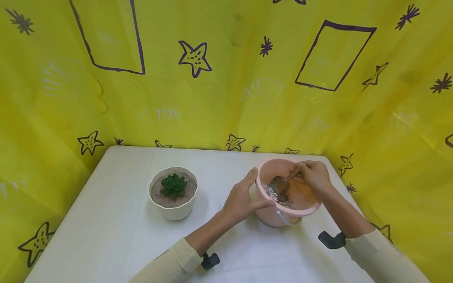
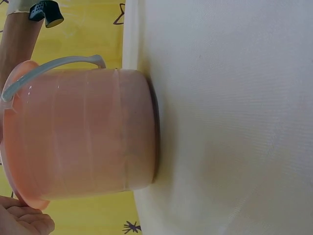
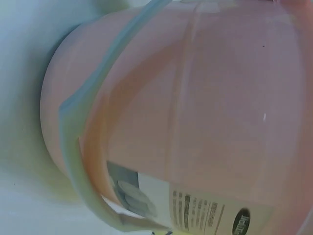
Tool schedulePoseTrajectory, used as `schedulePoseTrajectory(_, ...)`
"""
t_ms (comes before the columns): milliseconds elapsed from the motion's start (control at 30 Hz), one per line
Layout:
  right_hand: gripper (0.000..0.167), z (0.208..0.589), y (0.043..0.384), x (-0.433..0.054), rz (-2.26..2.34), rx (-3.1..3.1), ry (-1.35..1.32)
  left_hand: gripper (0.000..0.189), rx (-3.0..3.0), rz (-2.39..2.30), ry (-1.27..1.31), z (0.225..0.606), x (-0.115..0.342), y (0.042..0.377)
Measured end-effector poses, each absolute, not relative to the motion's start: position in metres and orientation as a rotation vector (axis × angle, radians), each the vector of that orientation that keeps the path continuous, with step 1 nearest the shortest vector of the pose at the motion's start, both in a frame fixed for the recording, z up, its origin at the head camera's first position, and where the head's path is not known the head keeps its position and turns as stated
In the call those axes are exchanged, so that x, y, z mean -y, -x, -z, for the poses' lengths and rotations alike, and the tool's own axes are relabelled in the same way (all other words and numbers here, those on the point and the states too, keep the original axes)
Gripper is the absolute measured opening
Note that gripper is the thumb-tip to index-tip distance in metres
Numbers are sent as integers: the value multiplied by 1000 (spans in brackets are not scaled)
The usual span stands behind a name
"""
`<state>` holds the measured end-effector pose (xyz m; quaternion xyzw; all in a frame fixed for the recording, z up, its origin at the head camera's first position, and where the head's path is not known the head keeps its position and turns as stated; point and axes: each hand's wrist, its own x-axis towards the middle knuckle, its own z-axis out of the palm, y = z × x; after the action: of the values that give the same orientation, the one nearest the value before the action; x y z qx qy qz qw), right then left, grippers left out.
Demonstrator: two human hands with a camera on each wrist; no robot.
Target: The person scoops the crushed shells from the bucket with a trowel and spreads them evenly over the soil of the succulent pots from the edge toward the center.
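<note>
On the right half of the table stands a pink bucket [image 1: 308, 212] with loose, speckled pebble-like bits [image 1: 286, 201] at its bottom. My left hand [image 1: 242, 200] grips its left rim, thumb along the near edge; the left wrist view shows part of that hand [image 2: 24, 218] by the rim. Inside the bucket my right hand [image 1: 313, 175] holds a brown scoop [image 1: 279, 184] by its handle, its bowl down at the bits. The right wrist view shows only the bucket's labelled outer wall [image 3: 220, 112] and pale handle [image 3: 90, 98]; the right hand is hidden there.
Left of the bucket, a white pot [image 1: 175, 214] holds a green succulent [image 1: 174, 185] in greyish-brown soil. The white table [image 1: 106, 224] has its back edge against a yellow curtain [image 1: 226, 98] with starfish drawings.
</note>
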<state>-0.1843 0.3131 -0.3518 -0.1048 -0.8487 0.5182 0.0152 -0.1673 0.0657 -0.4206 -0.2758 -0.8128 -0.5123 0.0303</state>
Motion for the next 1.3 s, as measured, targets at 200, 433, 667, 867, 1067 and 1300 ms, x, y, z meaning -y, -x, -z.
schedulePoseTrajectory(200,39,358,186,-306,-1643,2648,383,103,2500,1572,859,420,-67,167)
schedulePoseTrajectory(433,42,358,182,-307,-1707,2614,395,104,2515,1568,864,421,-69,168)
schedulePoseTrajectory(667,41,357,182,-307,-1741,2619,333,103,2511,1598,847,421,-69,167)
schedulePoseTrajectory(867,39,357,183,-308,-1769,2618,290,103,2510,1593,842,420,-68,167)
schedulePoseTrajectory(1067,40,358,183,-310,-1742,2689,243,104,2509,1611,837,421,-68,167)
schedulePoseTrajectory(1300,39,362,187,-310,-1762,2702,237,106,2504,1617,833,421,-68,168)
